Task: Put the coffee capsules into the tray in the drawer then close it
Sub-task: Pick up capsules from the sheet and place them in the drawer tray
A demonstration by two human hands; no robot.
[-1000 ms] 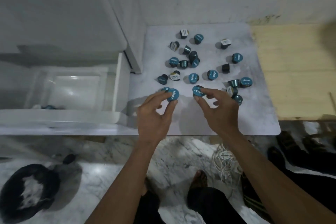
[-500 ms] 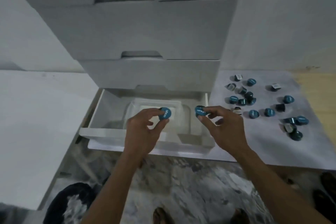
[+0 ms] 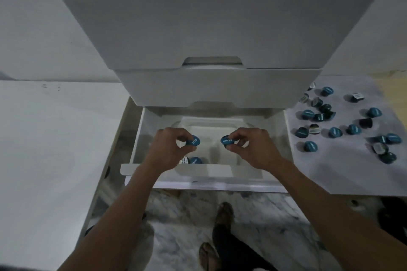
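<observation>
The bottom white drawer (image 3: 204,183) stands pulled out, with a clear plastic tray (image 3: 211,124) inside it. My left hand (image 3: 169,149) pinches a teal-lidded coffee capsule (image 3: 193,141) over the tray's left half. My right hand (image 3: 253,146) pinches another teal capsule (image 3: 226,141) over the right half. Two capsules lie in the tray's front left corner, one teal (image 3: 195,160), one white-labelled (image 3: 184,160). Several loose capsules (image 3: 334,132) lie scattered on the white mat (image 3: 343,174) to the right.
Closed white drawers (image 3: 211,28) rise above the open one. A white surface (image 3: 50,149) lies at the left. Below is marble floor (image 3: 187,222) with my feet in sandals (image 3: 222,215). A wooden board (image 3: 394,77) shows at the far right.
Both hands carried their capsules from the mat leftward and now hold them over the tray inside the drawer. My view swung from the mat to the drawer.
</observation>
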